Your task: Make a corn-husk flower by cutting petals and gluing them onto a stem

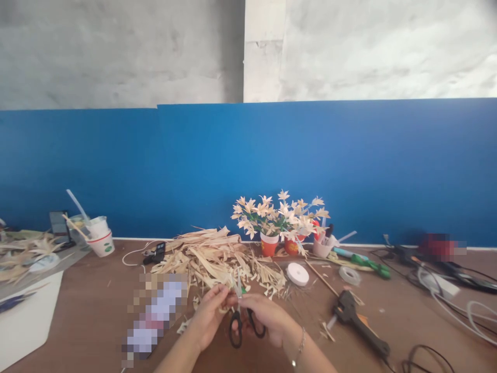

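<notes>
Scissors with black handles (236, 331) hang in front of me at the table's near middle, blades pointing away. My right hand (269, 316) is closed on them near the pivot, and a bracelet circles its wrist. Close beside the blades, my left hand (209, 313) is pinched; whatever lies between its fingertips is too small to make out. Just beyond both hands spreads a heap of dry, pale husk strips (209, 254), with small cut scraps (272, 285) at its right side.
Pale flowers (285, 212) stand in red cups (268, 244) at the back. Right of them lie a white ribbon roll (297, 274), a clear tape roll (349, 275), a black glue gun (359, 324) and cables. A white cup (101, 243) and white board (31, 321) are left.
</notes>
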`<state>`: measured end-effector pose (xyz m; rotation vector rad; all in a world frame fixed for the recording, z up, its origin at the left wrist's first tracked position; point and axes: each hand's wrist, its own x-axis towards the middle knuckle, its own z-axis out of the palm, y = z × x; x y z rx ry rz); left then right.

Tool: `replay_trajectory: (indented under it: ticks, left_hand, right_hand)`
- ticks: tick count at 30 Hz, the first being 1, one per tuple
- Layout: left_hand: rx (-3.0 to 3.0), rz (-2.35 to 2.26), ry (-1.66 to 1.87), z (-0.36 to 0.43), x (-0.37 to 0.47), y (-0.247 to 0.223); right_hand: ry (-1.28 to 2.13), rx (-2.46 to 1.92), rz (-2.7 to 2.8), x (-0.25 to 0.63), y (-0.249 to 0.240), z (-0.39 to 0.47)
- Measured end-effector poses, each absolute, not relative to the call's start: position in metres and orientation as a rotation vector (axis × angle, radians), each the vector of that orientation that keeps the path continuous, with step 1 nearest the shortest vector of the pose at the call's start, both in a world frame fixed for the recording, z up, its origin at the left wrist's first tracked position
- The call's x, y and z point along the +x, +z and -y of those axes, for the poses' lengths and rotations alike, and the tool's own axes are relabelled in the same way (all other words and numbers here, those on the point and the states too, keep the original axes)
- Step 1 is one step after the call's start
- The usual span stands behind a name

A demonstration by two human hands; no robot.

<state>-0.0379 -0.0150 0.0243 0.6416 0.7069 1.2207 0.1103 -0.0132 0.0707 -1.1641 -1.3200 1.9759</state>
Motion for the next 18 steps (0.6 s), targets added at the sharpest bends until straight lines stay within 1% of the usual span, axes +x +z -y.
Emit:
replay_trajectory:
  ticks: [5, 12, 18]
  left_hand:
    - [0.69, -0.81, 1.268, 0.014, -0.04, 0.024]
    - [0.772, -0.822, 1.293, 0.012, -0.039, 0.026]
    - [0.8, -0.767, 1.239, 0.014, -0.038, 0.025]
  right_hand:
    - [2.157, -1.204, 1.078, 0.115, 0.062, 0.01]
    - [2.061, -1.283, 1.119, 0.113, 0.052, 0.004]
    - [2.172, -1.209, 1.042, 0.115, 0.055, 0.004]
